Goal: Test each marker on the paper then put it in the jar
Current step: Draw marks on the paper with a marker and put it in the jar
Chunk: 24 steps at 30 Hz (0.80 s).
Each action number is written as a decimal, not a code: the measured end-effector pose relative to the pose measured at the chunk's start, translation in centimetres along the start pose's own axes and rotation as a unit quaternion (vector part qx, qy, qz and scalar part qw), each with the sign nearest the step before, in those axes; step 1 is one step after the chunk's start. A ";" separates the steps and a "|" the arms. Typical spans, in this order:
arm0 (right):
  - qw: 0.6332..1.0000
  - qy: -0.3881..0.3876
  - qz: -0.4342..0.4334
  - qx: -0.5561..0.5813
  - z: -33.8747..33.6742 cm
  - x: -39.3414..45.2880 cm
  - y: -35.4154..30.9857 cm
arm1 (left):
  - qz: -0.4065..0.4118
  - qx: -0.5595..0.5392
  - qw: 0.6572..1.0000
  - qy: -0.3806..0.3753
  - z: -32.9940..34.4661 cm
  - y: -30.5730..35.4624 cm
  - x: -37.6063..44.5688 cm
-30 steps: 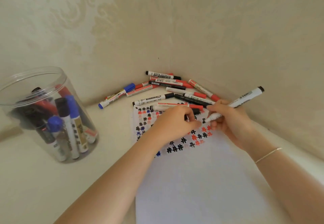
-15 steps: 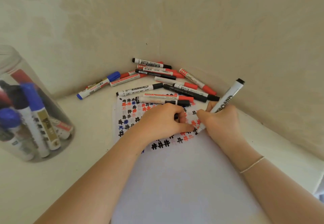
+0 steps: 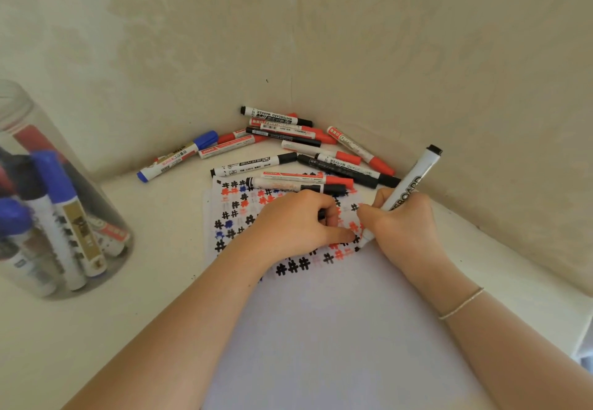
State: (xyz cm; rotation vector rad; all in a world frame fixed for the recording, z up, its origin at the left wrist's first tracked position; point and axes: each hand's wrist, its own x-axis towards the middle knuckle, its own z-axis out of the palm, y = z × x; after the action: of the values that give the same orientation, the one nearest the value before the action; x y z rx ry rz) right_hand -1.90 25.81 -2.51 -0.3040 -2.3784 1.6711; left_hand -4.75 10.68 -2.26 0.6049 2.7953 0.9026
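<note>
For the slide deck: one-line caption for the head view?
Right hand tests a black marker on the paper; left hand steadies the sheet.

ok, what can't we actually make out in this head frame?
- Marker tip: hidden behind the right hand, so contact with the paper cannot be confirmed.
- Dark object in the left hand: fingers cover most of it; possibly the cap.
- Jar: cut off by the left edge, contents blurred, count unreadable.
- Small print on the piled markers: mostly too small to read.
</note>
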 end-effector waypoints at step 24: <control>1.000 0.015 -0.015 -0.001 0.1 -0.1 0.1 | -0.004 0.006 1.000 -0.002 -0.2 0.3 -0.2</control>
State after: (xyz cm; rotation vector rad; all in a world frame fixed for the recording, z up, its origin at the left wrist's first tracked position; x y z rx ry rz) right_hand -1.83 25.70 -2.66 -0.2897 -2.3527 1.6389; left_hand -4.57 10.68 -1.91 0.5958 2.7991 0.8823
